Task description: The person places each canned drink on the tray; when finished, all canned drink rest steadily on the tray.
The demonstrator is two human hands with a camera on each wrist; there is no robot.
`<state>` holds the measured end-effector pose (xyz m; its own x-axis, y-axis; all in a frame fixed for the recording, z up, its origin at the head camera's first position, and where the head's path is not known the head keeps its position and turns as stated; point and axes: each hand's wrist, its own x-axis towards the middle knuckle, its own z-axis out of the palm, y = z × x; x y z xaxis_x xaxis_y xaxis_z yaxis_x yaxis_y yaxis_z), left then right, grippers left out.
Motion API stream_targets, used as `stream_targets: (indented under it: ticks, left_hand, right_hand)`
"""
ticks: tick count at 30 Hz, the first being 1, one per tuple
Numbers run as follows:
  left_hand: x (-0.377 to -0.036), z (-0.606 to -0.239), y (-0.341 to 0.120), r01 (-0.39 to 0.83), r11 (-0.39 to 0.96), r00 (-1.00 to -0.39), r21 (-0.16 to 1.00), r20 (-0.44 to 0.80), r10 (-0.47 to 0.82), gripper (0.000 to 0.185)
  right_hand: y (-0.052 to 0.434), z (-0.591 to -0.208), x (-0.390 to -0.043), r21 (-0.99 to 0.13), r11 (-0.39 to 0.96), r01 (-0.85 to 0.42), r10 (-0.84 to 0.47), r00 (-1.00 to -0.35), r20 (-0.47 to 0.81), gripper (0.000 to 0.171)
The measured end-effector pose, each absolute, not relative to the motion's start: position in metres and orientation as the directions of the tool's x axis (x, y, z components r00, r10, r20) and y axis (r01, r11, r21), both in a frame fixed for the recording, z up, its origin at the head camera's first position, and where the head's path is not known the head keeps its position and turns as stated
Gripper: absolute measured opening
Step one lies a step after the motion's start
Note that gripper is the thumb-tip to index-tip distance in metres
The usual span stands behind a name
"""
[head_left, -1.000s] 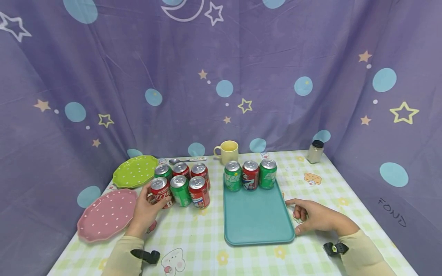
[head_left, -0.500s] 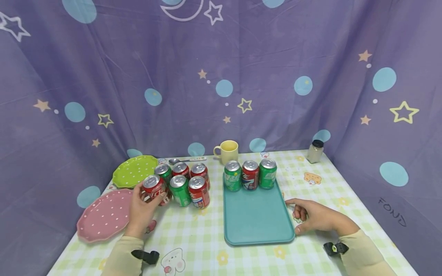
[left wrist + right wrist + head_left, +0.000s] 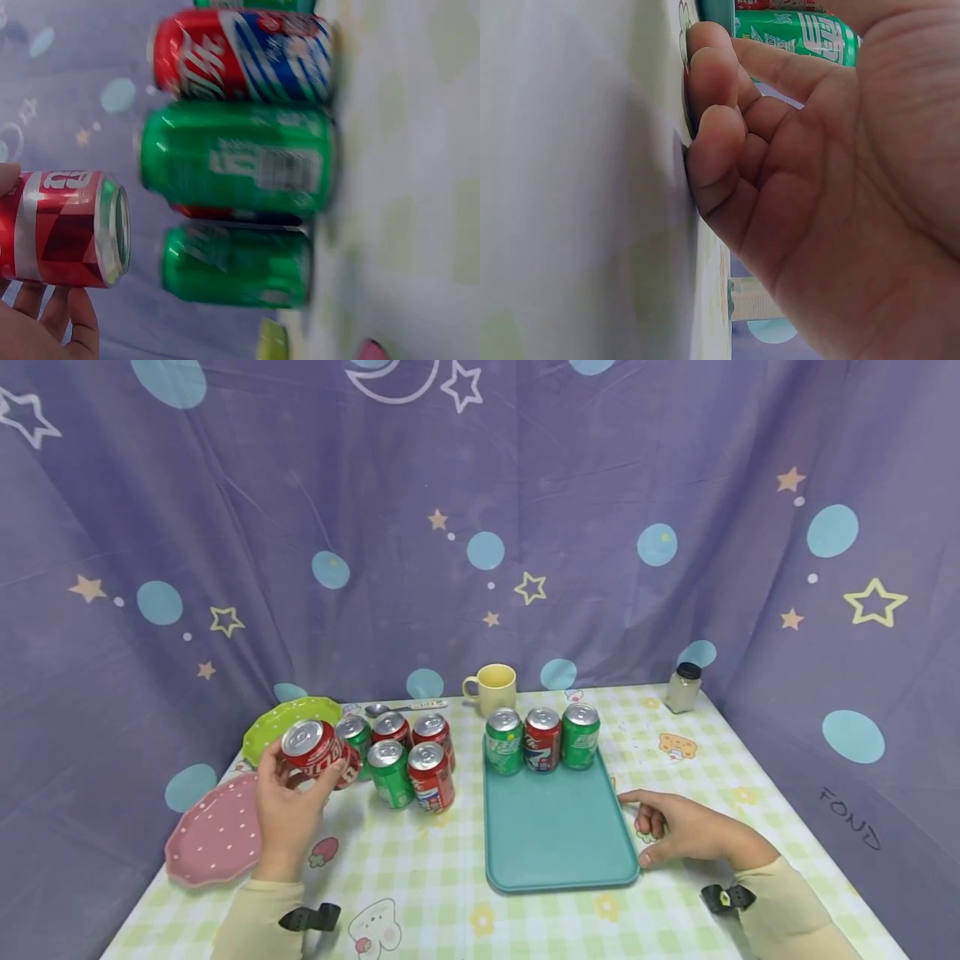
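Note:
My left hand (image 3: 288,818) grips a red soda can (image 3: 321,753), thumb on one side and fingers on the other. The can is tilted and raised off the table; its base end faces right in the left wrist view, apart from the standing cans. Just right of it stand several cans, among them a green can (image 3: 390,774) and a red-and-blue Pepsi can (image 3: 431,778) in front. My right hand (image 3: 686,831) rests on the table beside the teal tray (image 3: 558,835), index fingertip at its right edge, thumb near its front corner, other fingers loosely curled. At the tray's back, a red can (image 3: 542,741) stands between two green ones.
A pink dotted plate (image 3: 213,839) and a green dotted plate (image 3: 277,720) lie at the left. Behind the cans are a spoon (image 3: 405,707) and a yellow mug (image 3: 497,690). A black-capped jar (image 3: 683,689) stands at the back right, before the purple curtain.
My left hand has lifted the red can from the front left of the group, carrying it up and left and tilting it. The right hand and tray stay put.

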<state>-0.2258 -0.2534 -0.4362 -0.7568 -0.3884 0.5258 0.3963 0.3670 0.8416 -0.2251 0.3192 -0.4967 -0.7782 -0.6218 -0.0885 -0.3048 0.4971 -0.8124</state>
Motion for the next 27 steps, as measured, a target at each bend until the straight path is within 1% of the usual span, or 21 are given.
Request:
stream_targets:
  ticks: [6, 13, 21, 27]
  left_hand:
    - [-0.212, -0.410, -0.230, 0.486, 0.319, -0.766, 0.813, 0.573, -0.293, 0.070]
    - [-0.207, -0.390, -0.197, 0.510, 0.257, -0.804, 0.821, 0.561, -0.196, 0.068]
    - [-0.212, -0.388, -0.158, 0.499, 0.278, -0.842, 0.821, 0.535, -0.066, 0.071]
    - [-0.217, -0.394, -0.123, 0.483, 0.219, -0.871, 0.847, 0.491, 0.022, 0.073]
  right_hand:
    - [0.319, -0.497, -0.225, -0.816, 0.497, -0.295, -0.620, -0.778, -0.096, 0.093]
    - [0.320, -0.498, -0.225, -0.803, 0.516, -0.298, -0.613, -0.783, -0.103, 0.094]
    - [0.321, -0.499, -0.226, -0.791, 0.532, -0.301, -0.605, -0.789, -0.106, 0.095]
    - [0.320, -0.499, -0.226, -0.790, 0.531, -0.308, -0.606, -0.789, -0.099, 0.095]
